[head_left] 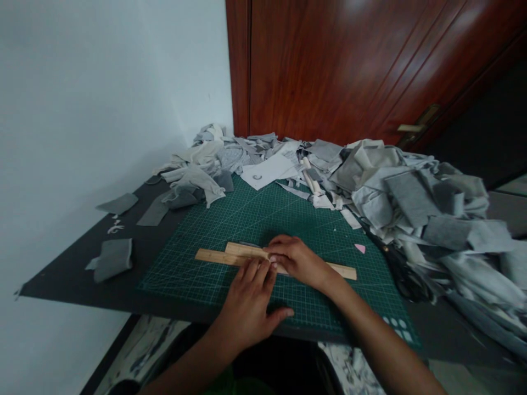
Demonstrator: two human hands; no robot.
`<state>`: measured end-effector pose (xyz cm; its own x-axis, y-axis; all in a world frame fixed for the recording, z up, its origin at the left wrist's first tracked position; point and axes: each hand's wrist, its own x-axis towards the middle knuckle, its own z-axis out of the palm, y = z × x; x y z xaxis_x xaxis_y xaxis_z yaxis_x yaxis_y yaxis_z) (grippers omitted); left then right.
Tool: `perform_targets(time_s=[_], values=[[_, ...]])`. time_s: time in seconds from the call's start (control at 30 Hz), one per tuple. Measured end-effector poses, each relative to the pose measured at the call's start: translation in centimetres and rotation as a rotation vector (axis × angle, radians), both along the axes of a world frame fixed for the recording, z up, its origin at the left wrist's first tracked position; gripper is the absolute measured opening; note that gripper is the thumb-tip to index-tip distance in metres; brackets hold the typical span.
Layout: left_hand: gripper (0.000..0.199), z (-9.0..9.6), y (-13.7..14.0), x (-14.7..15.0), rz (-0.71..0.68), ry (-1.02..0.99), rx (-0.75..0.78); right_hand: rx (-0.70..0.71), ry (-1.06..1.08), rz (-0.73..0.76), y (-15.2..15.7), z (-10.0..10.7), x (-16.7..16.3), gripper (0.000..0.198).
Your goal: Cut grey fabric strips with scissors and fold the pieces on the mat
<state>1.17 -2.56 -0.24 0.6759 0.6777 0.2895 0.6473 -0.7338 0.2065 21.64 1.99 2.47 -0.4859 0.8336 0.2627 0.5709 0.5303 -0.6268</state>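
Two wooden rulers lie one against the other on the green cutting mat (263, 211). The longer ruler (214, 256) reaches out on both sides of my hands; the shorter ruler (241, 249) sits along its far edge. My left hand (252, 302) rests with its fingers stretched onto the rulers, thumb spread away over the mat. My right hand (296, 259) has its fingers bent and closed at the middle of the rulers, touching the left fingertips. A thin grey strip shows behind the shorter ruler. What lies beneath my fingers is hidden.
Grey and white fabric scraps (370, 192) are heaped along the back and right. A white paper (269, 171) lies at the mat's far edge. Black-handled scissors (405, 277) lie right, near a pink chalk-like piece (359, 248). A folded grey cloth (113, 260) sits left.
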Motion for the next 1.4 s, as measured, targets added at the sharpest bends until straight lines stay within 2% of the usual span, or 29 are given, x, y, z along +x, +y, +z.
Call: perform_targets(time_s=[0.13,0.33,0.43,0.67,0.9,0.97,1.1,1.2,1.3,1.4], values=[[0.090,0.0,0.0,-0.1,0.001,0.028,0.024,0.005,-0.123,-0.035,-0.3,0.4,0.4,0.032],[0.091,0.3,0.2,-0.1,0.008,0.033,0.024,-0.179,-0.051,-0.113,0.1,0.9,2.0,0.031],[0.088,0.3,0.2,-0.1,0.008,0.028,0.026,-0.244,-0.080,-0.143,0.2,1.2,2.6,0.020],[0.082,0.9,0.1,0.0,0.007,0.017,-0.012,-0.219,-0.062,-0.185,0.4,0.9,2.0,0.017],[0.084,0.4,0.0,0.0,0.011,-0.001,0.032,-0.249,-0.052,-0.199,0.2,1.0,1.8,0.017],[0.078,0.3,0.1,0.0,0.011,-0.022,0.031,-0.258,-0.047,-0.190,0.2,0.9,1.9,0.016],[0.050,0.5,0.7,-0.2,0.009,-0.131,-0.003,-0.259,-0.048,-0.178,0.5,0.8,2.2,0.025],[0.034,0.6,1.4,-0.4,0.020,-0.255,-0.083,-0.265,-0.053,-0.183,0.7,0.8,2.3,0.028],[0.035,0.3,2.1,-0.5,0.043,-0.333,-0.157,-0.269,-0.055,-0.192,0.6,0.8,2.3,0.028],[0.038,0.0,2.6,-0.8,0.082,-0.396,-0.155,-0.277,-0.051,-0.197,0.7,0.7,2.3,0.027]])
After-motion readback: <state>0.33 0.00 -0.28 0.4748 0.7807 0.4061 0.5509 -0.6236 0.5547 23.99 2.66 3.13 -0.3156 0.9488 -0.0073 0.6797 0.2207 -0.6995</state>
